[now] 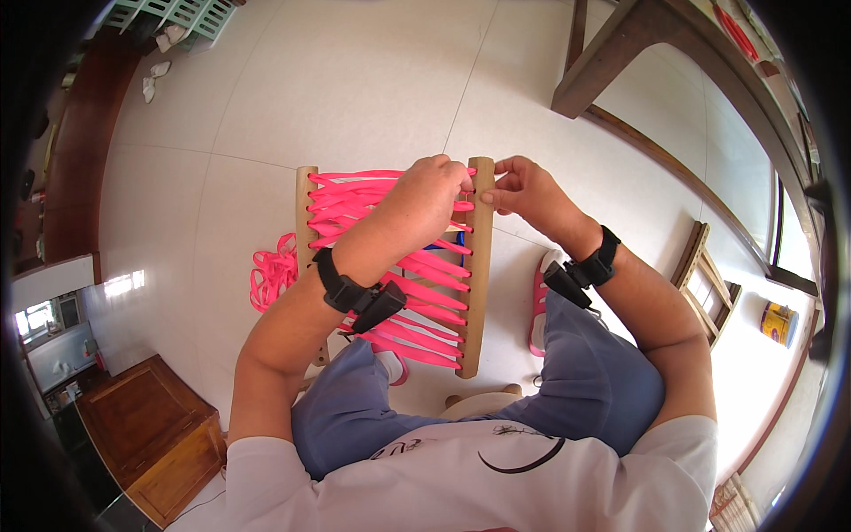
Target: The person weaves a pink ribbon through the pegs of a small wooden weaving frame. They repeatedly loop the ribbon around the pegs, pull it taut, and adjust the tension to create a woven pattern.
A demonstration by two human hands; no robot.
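Note:
A small wooden frame stands before me, with pink flat straps (352, 199) laced across between its left rail (304, 199) and right rail (480, 279). The straps pass through holes along both rails. My left hand (432, 193) reaches over the lacing, fingertips pinched at the strap by an upper hole on the inner side of the right rail. On that rail's outer side is my right hand (532, 189), its thumb against the wood and fingers curled; whether it grips anything is unclear. A loose heap of pink strap (274, 272) lies beside the left rail.
A dark wooden table (618, 53) stands at upper right. Near the right wall are a slatted wooden frame (708, 279) and a yellow tin (779, 324). A wooden cabinet (153, 432) stands at lower left, a green plastic basket (206, 16) at upper left.

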